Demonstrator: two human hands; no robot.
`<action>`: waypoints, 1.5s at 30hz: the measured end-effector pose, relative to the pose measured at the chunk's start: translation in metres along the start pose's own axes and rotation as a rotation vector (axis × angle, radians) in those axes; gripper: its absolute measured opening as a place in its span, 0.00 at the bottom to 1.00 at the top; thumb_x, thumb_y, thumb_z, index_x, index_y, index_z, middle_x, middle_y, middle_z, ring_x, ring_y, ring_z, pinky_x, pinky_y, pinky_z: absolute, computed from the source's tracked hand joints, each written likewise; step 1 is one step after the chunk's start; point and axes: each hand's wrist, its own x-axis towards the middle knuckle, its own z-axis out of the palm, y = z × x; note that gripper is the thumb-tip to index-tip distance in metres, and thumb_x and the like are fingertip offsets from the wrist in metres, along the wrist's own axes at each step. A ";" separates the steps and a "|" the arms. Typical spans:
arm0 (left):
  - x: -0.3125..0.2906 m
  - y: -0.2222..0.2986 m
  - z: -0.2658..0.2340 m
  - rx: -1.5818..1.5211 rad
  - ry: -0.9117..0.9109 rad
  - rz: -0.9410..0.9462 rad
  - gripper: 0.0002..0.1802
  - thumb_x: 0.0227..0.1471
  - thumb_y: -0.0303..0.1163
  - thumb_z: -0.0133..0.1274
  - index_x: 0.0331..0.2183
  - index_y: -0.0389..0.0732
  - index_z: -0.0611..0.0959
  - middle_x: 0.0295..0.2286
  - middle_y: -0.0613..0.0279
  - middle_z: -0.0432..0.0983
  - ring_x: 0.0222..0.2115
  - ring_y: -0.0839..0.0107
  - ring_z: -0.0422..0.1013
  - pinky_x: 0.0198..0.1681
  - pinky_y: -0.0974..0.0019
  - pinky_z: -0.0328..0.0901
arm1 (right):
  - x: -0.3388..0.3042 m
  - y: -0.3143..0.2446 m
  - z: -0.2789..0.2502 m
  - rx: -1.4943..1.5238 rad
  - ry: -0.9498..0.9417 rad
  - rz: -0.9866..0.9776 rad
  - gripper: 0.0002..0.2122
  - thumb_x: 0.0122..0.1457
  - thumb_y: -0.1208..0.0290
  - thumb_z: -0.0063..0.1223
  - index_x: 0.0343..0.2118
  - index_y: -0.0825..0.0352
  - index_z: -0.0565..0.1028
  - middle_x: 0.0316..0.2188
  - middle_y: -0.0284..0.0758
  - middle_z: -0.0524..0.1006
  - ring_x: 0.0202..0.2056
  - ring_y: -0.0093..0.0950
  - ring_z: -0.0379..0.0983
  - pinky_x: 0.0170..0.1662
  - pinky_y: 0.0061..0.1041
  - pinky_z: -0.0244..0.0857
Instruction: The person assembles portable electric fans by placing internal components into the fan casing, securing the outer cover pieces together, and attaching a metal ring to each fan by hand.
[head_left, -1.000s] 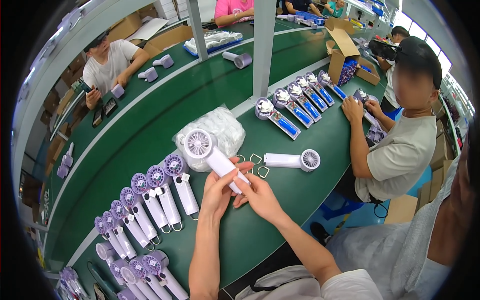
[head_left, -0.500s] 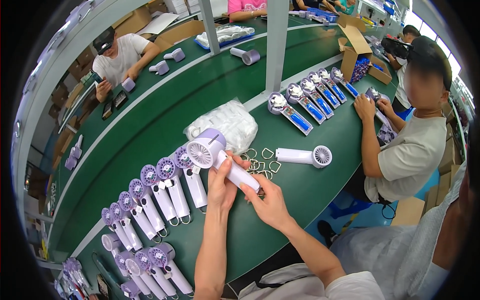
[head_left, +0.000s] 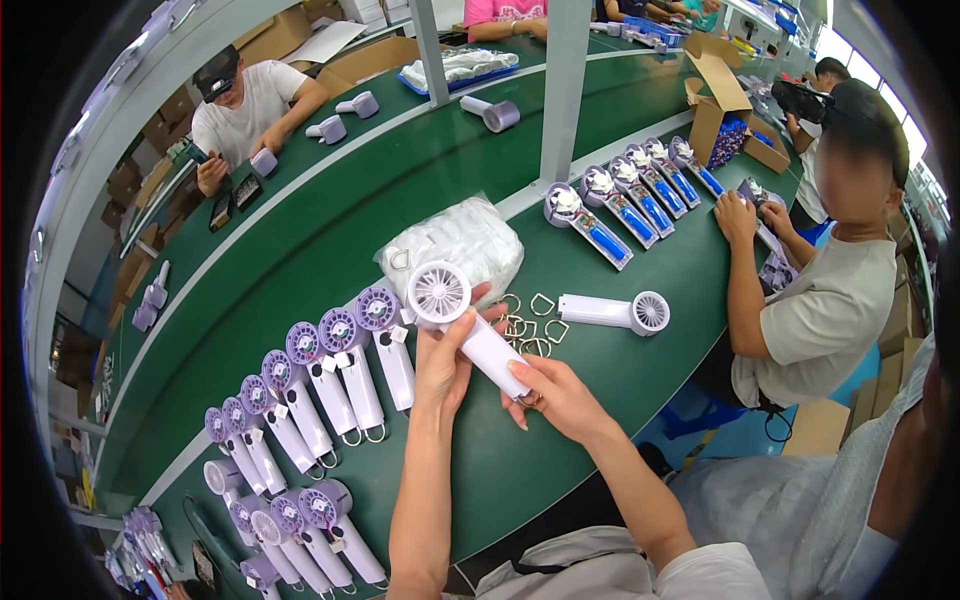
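A white and lilac handheld fan is tilted in front of me, its round grille up and to the left. My left hand is wrapped round the upper handle, thumb on the front. My right hand pinches the handle's lower end, where a bit of metal ring shows between the fingers; whether it is fixed to the fan I cannot tell. Just behind the handle lie several loose metal D-rings. Another fan rests to their right. A clear plastic bag of white parts sits behind my left hand.
Finished-looking fans with end rings and small white tags stand in rows at left. Opened fan bodies with blue batteries line the table's far right. A co-worker handles parts at right. A grey post rises behind.
The fan has turned so its grille faces me more squarely, and its handle end has dropped slightly. My right hand has shifted a little right and down around that end.
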 end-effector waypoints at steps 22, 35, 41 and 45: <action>-0.004 0.031 -0.023 0.596 0.028 0.270 0.37 0.56 0.53 0.51 0.55 0.34 0.66 0.50 0.51 0.69 0.52 0.61 0.67 0.58 0.59 0.58 | -0.009 -0.014 0.009 -0.550 0.276 -0.145 0.13 0.56 0.71 0.58 0.40 0.73 0.71 0.29 0.38 0.79 0.22 0.24 0.74 0.27 0.23 0.68; -0.018 0.051 0.001 1.118 -0.142 0.827 0.09 0.47 0.28 0.51 0.26 0.31 0.82 0.22 0.54 0.76 0.23 0.62 0.72 0.27 0.67 0.65 | -0.027 -0.022 0.006 -1.063 0.122 -0.491 0.16 0.51 0.71 0.63 0.42 0.70 0.75 0.35 0.43 0.79 0.33 0.39 0.77 0.36 0.30 0.71; -0.015 0.042 -0.001 1.045 -0.169 0.928 0.16 0.52 0.33 0.46 0.25 0.29 0.82 0.24 0.51 0.77 0.26 0.60 0.74 0.30 0.66 0.66 | -0.021 -0.015 -0.004 -0.983 0.132 -0.686 0.14 0.54 0.69 0.60 0.42 0.69 0.75 0.30 0.40 0.79 0.25 0.35 0.76 0.28 0.30 0.68; -0.011 0.041 -0.003 0.978 -0.212 0.994 0.23 0.56 0.40 0.44 0.26 0.28 0.82 0.25 0.50 0.77 0.27 0.59 0.74 0.32 0.64 0.67 | -0.024 -0.030 -0.025 -0.155 -0.117 0.260 0.19 0.65 0.55 0.45 0.36 0.72 0.74 0.24 0.33 0.74 0.17 0.18 0.67 0.19 0.19 0.61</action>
